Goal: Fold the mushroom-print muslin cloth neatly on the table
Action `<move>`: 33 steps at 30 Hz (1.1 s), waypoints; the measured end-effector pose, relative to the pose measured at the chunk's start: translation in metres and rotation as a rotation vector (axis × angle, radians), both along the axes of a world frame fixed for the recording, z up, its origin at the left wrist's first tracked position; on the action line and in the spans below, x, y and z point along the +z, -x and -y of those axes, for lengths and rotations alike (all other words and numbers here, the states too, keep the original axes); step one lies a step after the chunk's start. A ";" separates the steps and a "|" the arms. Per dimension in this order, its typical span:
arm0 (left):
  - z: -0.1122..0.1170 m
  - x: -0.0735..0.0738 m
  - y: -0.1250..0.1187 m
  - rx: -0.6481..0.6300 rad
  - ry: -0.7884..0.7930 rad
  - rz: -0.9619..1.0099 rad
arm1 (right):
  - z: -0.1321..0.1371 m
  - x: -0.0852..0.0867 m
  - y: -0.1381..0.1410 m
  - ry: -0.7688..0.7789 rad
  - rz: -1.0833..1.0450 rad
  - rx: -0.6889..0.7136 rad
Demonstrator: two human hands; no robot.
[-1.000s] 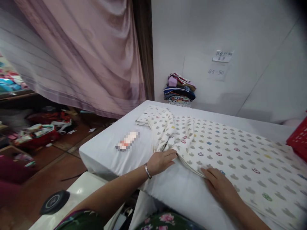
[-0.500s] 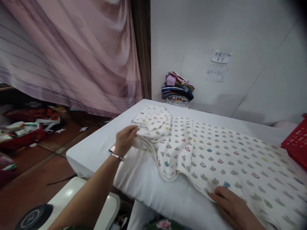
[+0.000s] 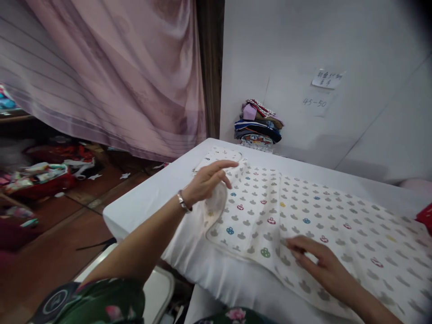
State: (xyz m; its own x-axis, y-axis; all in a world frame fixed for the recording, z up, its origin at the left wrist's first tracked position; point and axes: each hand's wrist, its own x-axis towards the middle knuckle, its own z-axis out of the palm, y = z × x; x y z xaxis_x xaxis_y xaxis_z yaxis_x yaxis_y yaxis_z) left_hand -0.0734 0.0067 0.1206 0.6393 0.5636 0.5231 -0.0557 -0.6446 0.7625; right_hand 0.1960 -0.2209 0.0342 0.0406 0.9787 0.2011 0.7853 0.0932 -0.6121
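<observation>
A white cloth (image 3: 297, 211) printed with grey shapes and small coloured mushrooms lies spread along the table, its rounded, edged near corner hanging towards me. Over its left end is my left hand (image 3: 211, 180), fingers stretched out and apart, with a loose part of the cloth's edge just below the palm. My right hand (image 3: 317, 261) is on the near part of the cloth, thumb and fingertips pinched together at a raised crease. Beyond my left hand a folded white cloth (image 3: 221, 154) with a sparser print lies at the table's far left, partly covered.
The table (image 3: 135, 202) has a white cover. A pile of folded clothes (image 3: 258, 126) stands behind its back edge, by the wall with paper notes (image 3: 326, 78). A red basket (image 3: 425, 218) is at the right edge. A pink curtain (image 3: 135, 81) hangs left; a white stool (image 3: 158, 288) stands below.
My left hand has let go of the cloth's edge and moved right and up, opening over it. The cloth's left end lies flatter. My right hand has moved inward from the edge. The view has turned left.
</observation>
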 end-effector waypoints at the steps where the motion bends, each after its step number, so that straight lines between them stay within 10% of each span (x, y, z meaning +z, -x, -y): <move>1: 0.004 -0.002 -0.010 -0.069 -0.022 -0.025 | -0.017 0.008 0.010 0.058 -0.119 0.045; 10: 0.009 -0.009 -0.048 -0.224 0.021 0.036 | -0.121 0.030 0.096 0.016 -0.746 0.163; 18: -0.003 -0.015 -0.044 -0.043 0.128 0.010 | -0.130 0.011 0.119 -0.017 -0.861 0.038; 24: -0.013 -0.024 -0.041 0.162 -0.164 -0.025 | -0.130 0.016 0.122 0.107 -1.121 0.044; 29: 0.017 -0.040 -0.015 0.446 -0.259 -0.032 | -0.131 0.007 0.118 0.104 -1.195 -0.018; 33: 0.052 -0.066 -0.005 0.411 -0.134 -0.183 | -0.128 0.000 0.117 0.134 -1.240 0.016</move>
